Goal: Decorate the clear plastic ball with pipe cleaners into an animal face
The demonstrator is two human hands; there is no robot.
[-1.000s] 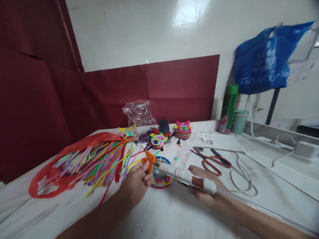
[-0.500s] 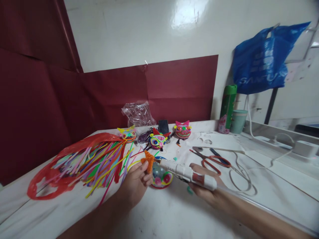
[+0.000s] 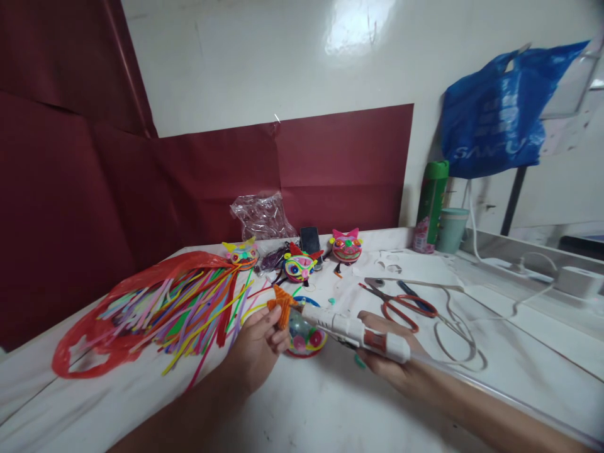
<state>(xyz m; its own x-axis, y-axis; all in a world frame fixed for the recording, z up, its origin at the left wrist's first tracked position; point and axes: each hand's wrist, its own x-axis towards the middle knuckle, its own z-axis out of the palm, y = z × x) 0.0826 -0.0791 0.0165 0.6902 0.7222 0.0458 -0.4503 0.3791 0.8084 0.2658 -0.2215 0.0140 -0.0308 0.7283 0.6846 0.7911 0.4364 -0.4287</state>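
Between the thumb and fingers of my left hand (image 3: 259, 346) is an orange ribbed craft piece (image 3: 283, 304) with pointed ends. My right hand (image 3: 391, 349) is wrapped round a white glue gun (image 3: 340, 324). The gun's nozzle points left and sits right at the orange piece; whether it touches I cannot tell. Below the nozzle, a round, partly decorated craft head (image 3: 309, 340) with pink and red eyes lies on the table, partly hidden by the gun and my left hand.
A red plastic bag (image 3: 141, 277) of colourful pipe cleaners (image 3: 193, 314) spreads across the left. Finished craft heads (image 3: 346, 246) and a phone (image 3: 309, 239) stand at the back. Red-handled scissors (image 3: 401, 311), a white cable (image 3: 460, 340) and a green spray can (image 3: 431, 207) are on the right.
The glue gun's nozzle has shifted slightly left and down along the orange piece. Both hands keep their holds, and the other things stay where they were.
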